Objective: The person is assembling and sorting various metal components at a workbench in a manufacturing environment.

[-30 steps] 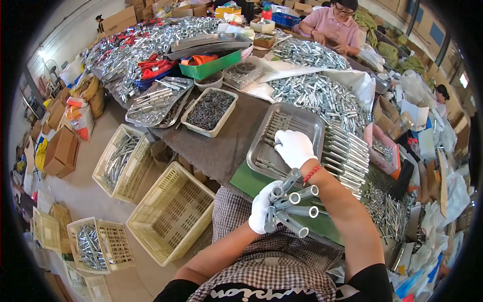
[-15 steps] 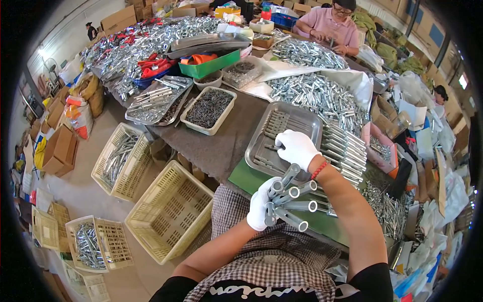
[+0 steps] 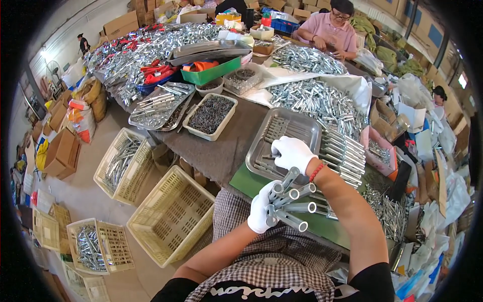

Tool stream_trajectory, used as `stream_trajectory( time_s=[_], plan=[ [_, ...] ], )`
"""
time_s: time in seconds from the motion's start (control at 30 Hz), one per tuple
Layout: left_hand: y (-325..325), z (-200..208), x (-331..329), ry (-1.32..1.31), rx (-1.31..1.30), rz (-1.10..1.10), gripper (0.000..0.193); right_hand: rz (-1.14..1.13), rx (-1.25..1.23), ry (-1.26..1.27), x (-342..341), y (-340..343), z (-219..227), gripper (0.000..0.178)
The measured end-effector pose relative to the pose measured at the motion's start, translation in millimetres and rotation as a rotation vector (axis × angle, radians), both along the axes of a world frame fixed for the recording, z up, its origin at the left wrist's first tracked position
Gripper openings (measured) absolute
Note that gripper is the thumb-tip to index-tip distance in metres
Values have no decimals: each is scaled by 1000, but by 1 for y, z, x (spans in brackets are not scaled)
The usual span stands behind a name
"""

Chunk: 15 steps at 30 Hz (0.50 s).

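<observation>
My left hand (image 3: pixel 261 206), in a white glove, is closed around a bundle of several short silver metal tubes (image 3: pixel 298 207), their open ends fanned to the right. Over the steel tray (image 3: pixel 258 147), my right hand (image 3: pixel 296 154), also gloved, has its fingers curled together. A small dark piece shows beside those fingertips; whether they grip it is hidden. Inside the tray lie rows of slim grey metal pins (image 3: pixel 277 129). Just right of the tray, long silver tubes (image 3: pixel 343 153) are lined up side by side on a green board (image 3: pixel 242 182).
Loose tubes (image 3: pixel 314 98) are heaped beyond the tray. A cream tub of small dark parts (image 3: pixel 210 111) stands left of it. Yellow plastic crates (image 3: pixel 168 216) sit on the floor at left. A pink box (image 3: pixel 377 151) is at right. Across the table works another person (image 3: pixel 334 32).
My right hand has shifted slightly down and left over the tray, fingers still curled. My left hand keeps the tubes in much the same place. The view has tilted a little.
</observation>
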<state>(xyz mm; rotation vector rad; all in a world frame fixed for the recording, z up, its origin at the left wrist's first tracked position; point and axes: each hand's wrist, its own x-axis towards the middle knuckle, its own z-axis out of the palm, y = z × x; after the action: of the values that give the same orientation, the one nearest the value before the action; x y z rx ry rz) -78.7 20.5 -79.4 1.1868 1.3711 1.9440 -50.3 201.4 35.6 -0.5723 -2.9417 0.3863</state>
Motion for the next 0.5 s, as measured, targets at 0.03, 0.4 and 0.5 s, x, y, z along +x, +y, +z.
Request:
stream_trajectory(
  time_s=[0.03, 0.4, 0.5],
  plan=[
    [0, 1, -1, 2, 2, 0, 26, 21, 17, -6, -1, 1, -1, 17],
    [1, -13, -7, 141, -38, -81, 70, -206, -536, 520, 23, 12, 32, 39],
    [-2, 13, 0, 134, -37, 8, 42, -190, -1043, 829, 41, 18, 65, 32]
  ],
)
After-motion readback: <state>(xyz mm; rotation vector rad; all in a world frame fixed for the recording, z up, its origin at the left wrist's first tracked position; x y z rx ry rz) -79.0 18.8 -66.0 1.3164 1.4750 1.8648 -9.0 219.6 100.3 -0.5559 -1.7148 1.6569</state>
